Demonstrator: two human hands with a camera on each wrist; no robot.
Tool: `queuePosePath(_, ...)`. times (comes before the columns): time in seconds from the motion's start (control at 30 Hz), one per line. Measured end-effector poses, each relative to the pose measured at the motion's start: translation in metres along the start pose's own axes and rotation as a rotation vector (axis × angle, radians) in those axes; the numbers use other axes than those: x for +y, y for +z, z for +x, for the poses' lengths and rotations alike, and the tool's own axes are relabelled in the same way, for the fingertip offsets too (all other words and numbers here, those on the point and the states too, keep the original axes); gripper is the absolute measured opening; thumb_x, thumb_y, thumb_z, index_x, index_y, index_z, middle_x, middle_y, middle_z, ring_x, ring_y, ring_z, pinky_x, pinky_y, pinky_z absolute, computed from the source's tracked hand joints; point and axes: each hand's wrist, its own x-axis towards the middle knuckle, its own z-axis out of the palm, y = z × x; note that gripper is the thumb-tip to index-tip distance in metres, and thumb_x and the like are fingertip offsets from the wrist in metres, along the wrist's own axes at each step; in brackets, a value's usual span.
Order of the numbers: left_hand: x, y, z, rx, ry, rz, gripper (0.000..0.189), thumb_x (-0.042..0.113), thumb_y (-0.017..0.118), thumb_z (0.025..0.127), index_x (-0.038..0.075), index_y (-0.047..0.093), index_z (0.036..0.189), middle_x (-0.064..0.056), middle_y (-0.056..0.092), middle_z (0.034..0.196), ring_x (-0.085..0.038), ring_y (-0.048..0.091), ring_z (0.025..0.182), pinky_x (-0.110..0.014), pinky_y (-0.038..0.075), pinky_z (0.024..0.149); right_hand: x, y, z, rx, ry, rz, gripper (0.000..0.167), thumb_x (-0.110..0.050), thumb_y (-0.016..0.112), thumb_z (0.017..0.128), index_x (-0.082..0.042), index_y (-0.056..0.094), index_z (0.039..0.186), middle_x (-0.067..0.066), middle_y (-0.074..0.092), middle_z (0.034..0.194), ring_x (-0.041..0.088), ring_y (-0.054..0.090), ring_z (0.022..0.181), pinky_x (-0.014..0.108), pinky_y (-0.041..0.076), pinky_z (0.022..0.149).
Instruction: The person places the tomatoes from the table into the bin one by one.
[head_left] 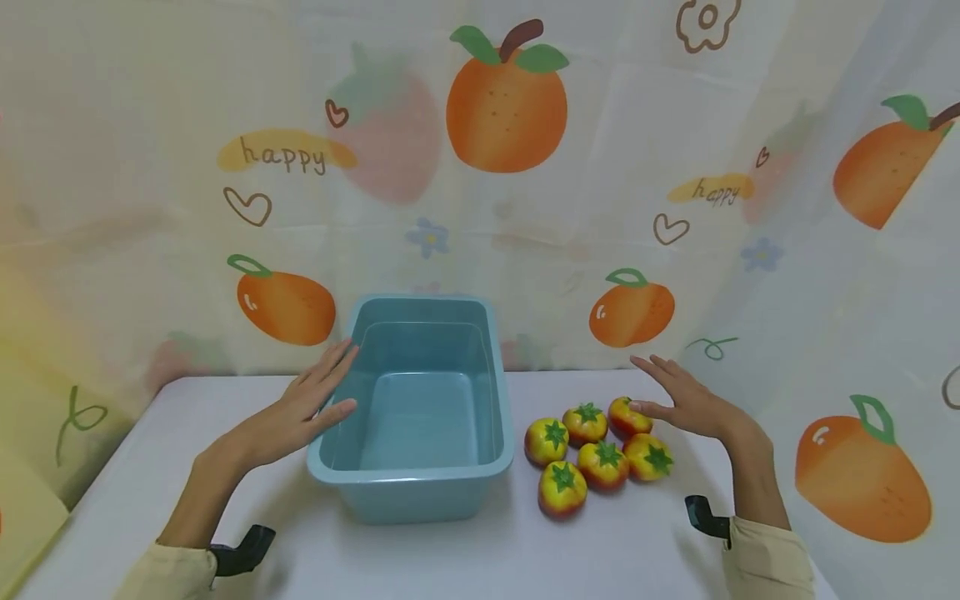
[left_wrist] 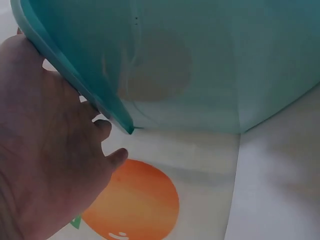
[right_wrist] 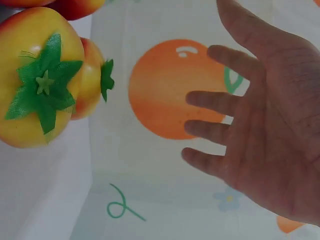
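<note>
Apparently pre-grasp, with left fingers and right fingers apart, empty. Probably calls for gripping a fruit beside the basin

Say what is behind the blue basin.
Behind the blue basin hangs a fruit-printed cloth, visible above and on both sides. In the head view, the basin covers part of it, so any print there is hidden.

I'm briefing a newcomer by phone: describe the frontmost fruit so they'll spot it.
Find the blue tub on the white table. To its right lie six yellow-and-red fruits with green tops. The frontmost fruit sits lower in the head view than its five neighbours.
</note>
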Motion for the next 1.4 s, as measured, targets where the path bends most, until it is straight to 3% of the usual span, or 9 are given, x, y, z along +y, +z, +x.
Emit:
queuePosePath(0.17, -0.003, 0.007, 0.001, 0.024, 0.006, -0.105, 0.081, 0.035, 0.051, 0.108, 0.029, -0.001, 0.169, -0.009, -0.002, 0.179, -0.046, -0.002, 0.164, -0.088, 0.011, 0.115, 0.012, 0.008, -0.006, -0.084, 0.049, 0.043, 0.098, -0.055, 0.068, 0.094, -0.006, 0.022, 0.165, 0.036, 0.018, 0.168, 0.060, 0.015, 0.153, 0.084, 0.017, 0.117)
queuePosePath(0.4, -0.007, 0.009, 0.000, 0.047, 0.031, -0.133, 0.081, 0.026, 0.051, 0.107, 0.030, 0.000, 0.169, -0.010, -0.001, 0.179, -0.047, -0.001, 0.163, -0.086, 0.007, 0.117, 0.025, 0.029, -0.017, -0.204, 0.182, 0.040, 0.112, -0.060, 0.073, 0.088, 0.002, 0.019, 0.164, 0.038, 0.021, 0.167, 0.061, 0.020, 0.152, 0.080, 0.022, 0.119)
queuePosePath(0.57, -0.009, 0.008, -0.002, 0.054, 0.048, -0.154, 0.079, 0.023, 0.049, 0.107, 0.028, 0.002, 0.170, -0.009, -0.002, 0.179, -0.048, -0.002, 0.163, -0.084, 0.000, 0.119, 0.029, 0.042, -0.014, -0.233, 0.238, -0.014, 0.124, -0.065, 0.077, 0.081, 0.008, 0.018, 0.162, 0.041, 0.026, 0.163, 0.061, 0.027, 0.149, 0.079, 0.028, 0.118)
queuePosePath(0.8, -0.009, 0.010, 0.000, 0.056, 0.081, -0.151, 0.077, 0.021, 0.048, 0.106, 0.023, 0.005, 0.170, -0.009, 0.000, 0.179, -0.046, -0.003, 0.163, -0.074, -0.009, 0.127, 0.032, 0.054, -0.013, -0.248, 0.326, -0.048, 0.123, -0.071, 0.074, 0.080, 0.012, 0.027, 0.157, 0.043, 0.024, 0.162, 0.062, 0.026, 0.148, 0.081, 0.028, 0.116)
queuePosePath(1.2, -0.007, 0.012, 0.000, 0.064, 0.096, -0.165, 0.076, 0.019, 0.049, 0.105, 0.020, 0.008, 0.170, -0.011, 0.002, 0.179, -0.049, 0.000, 0.162, -0.073, -0.011, 0.127, 0.032, 0.062, -0.007, -0.196, 0.263, -0.082, 0.102, -0.067, 0.077, 0.080, 0.007, 0.050, 0.144, 0.040, 0.039, 0.153, 0.058, 0.040, 0.140, 0.078, 0.039, 0.111)
queuePosePath(1.4, -0.006, 0.013, 0.001, 0.072, 0.100, -0.173, 0.077, 0.019, 0.049, 0.104, 0.020, 0.009, 0.170, -0.014, 0.004, 0.178, -0.050, 0.001, 0.162, -0.075, -0.011, 0.125, 0.036, 0.065, -0.009, -0.204, 0.265, -0.058, 0.090, -0.066, 0.078, 0.081, 0.005, 0.053, 0.131, 0.025, 0.059, 0.130, 0.040, 0.056, 0.119, 0.067, 0.048, 0.108)
